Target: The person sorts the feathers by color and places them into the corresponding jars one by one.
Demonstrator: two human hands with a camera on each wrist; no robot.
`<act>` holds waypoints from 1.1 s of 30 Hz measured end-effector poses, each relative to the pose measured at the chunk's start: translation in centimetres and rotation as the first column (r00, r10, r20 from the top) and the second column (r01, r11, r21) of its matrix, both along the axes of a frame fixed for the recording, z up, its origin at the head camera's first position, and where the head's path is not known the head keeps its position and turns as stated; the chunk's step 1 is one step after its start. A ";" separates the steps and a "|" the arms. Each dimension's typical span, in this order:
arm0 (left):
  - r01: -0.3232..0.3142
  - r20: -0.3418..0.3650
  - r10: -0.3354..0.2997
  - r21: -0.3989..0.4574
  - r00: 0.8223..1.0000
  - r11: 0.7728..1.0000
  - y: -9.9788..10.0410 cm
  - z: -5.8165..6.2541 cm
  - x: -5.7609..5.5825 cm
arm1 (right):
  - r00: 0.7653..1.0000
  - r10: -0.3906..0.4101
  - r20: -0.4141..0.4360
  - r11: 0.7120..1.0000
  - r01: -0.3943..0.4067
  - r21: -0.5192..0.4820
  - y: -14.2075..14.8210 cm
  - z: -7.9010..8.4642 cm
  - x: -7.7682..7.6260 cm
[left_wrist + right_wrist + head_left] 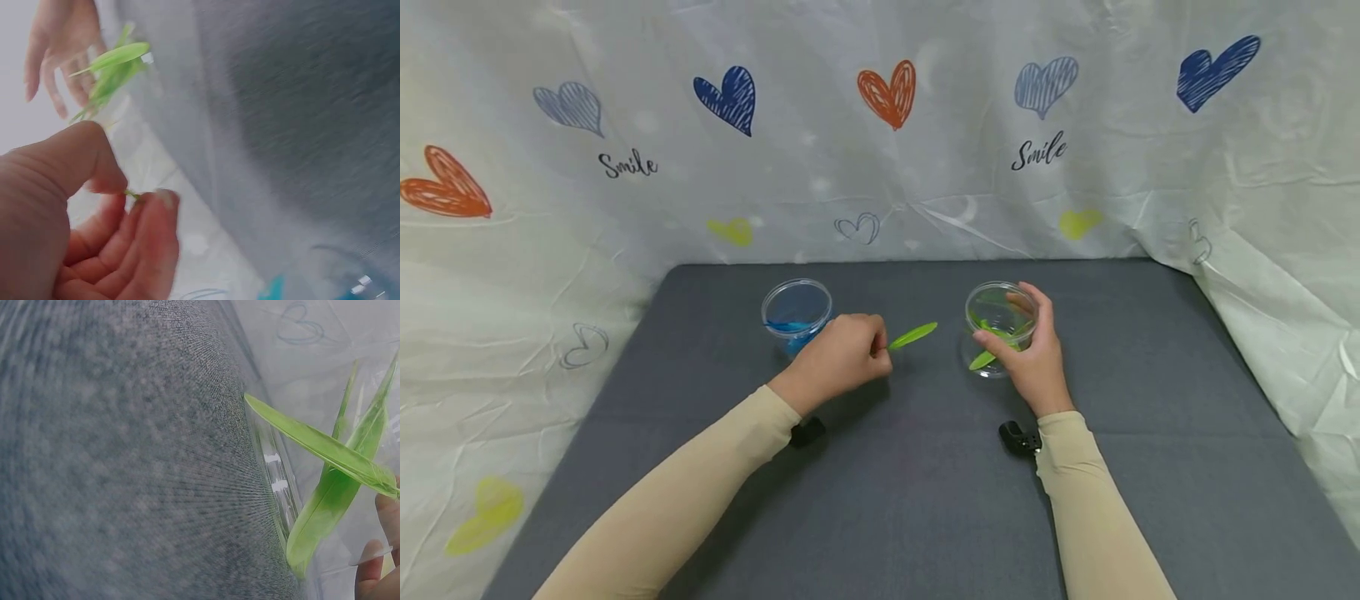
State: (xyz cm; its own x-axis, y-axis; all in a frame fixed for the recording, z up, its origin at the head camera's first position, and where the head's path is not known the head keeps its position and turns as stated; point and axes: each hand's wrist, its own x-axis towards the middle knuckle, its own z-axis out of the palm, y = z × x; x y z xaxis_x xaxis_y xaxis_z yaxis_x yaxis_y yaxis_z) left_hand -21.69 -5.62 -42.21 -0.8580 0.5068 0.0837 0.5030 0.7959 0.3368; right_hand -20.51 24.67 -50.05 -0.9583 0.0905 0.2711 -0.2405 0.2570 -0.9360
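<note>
In the head view my left hand (842, 354) pinches a green feather (913, 335) above the table, its tip toward the right cup. The left wrist view shows thumb and fingers closed on a thin green stem (132, 195). My right hand (1036, 362) grips a clear plastic cup (972, 310) round its side, thumb in front. Several green feathers (328, 497) lie crossed inside that cup. Just behind my left hand stands a second clear cup (765, 310) with blue feathers (790, 327) in it; the hand partly hides it.
Both cups stand toward the back of a table under a dark grey cloth (910, 483). A white curtain (805, 167) printed with hearts and "Smile" hangs behind and at the sides. Each wrist wears a black device (1018, 437).
</note>
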 end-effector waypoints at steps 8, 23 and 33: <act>0.038 -0.093 -0.030 0.077 0.995 0.996 1.6 2.9 -0.7 | 1.000 -0.002 -0.001 1.000 0.002 0.012 0.2 -0.1 0.0; 0.121 -0.178 -0.124 -0.029 0.976 0.992 6.6 6.1 -1.6 | 1.000 0.010 -0.009 1.000 -0.010 0.008 -0.1 -0.1 -0.1; 0.159 -0.220 -0.184 -0.128 0.958 0.979 9.4 6.3 -2.3 | 1.000 0.007 -0.018 1.000 -0.008 -0.005 0.0 0.1 -0.1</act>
